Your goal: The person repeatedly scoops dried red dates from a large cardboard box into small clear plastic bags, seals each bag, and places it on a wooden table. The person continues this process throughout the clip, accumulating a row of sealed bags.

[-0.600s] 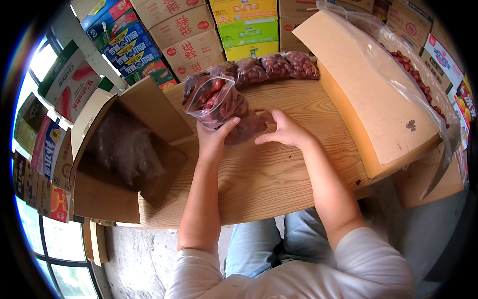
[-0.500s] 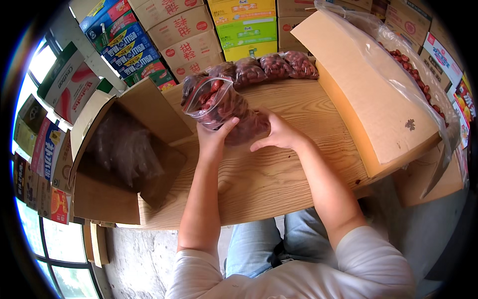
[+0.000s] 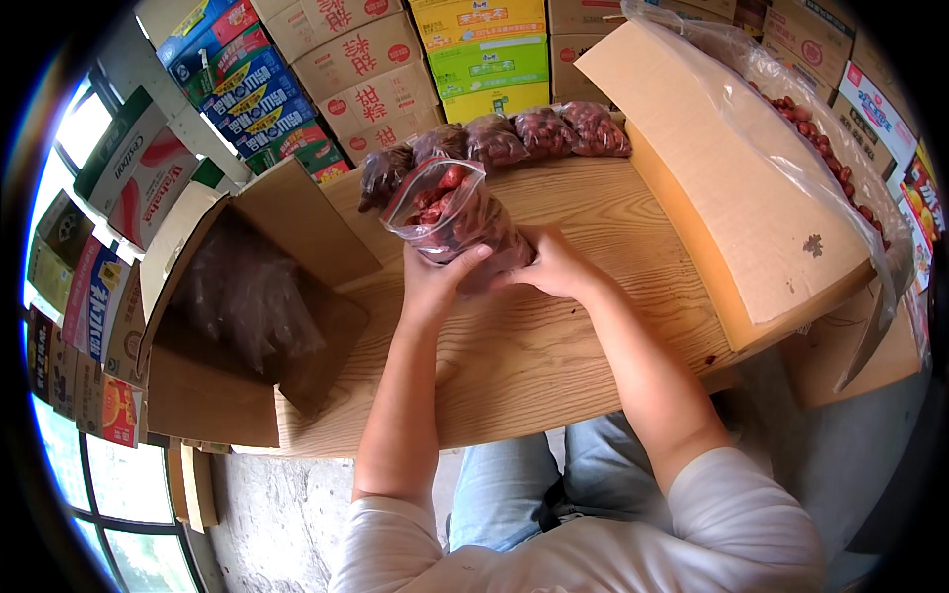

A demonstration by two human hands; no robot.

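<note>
An open zip-top clear bag (image 3: 450, 215) full of red dates is held over the middle of the wooden table (image 3: 534, 366). My left hand (image 3: 440, 277) is closed round its lower left side, thumb across the front. My right hand (image 3: 554, 267) grips its lower right, fingers partly hidden behind it. Beyond the held bag, a row of several filled date bags (image 3: 494, 143) lies along the back of the table.
At left, an open cardboard box (image 3: 267, 188) holds crumpled clear bags (image 3: 237, 296). At right stands a large cardboard box (image 3: 732, 198) with a plastic liner and loose dates (image 3: 840, 168) inside. Stacked cartons (image 3: 484, 59) line the back; a window (image 3: 119, 474) is at left.
Both my hands and the held bag have shifted slightly right, uncovering more of the row behind. My right hand has moved in from beside the bag to grip it.
</note>
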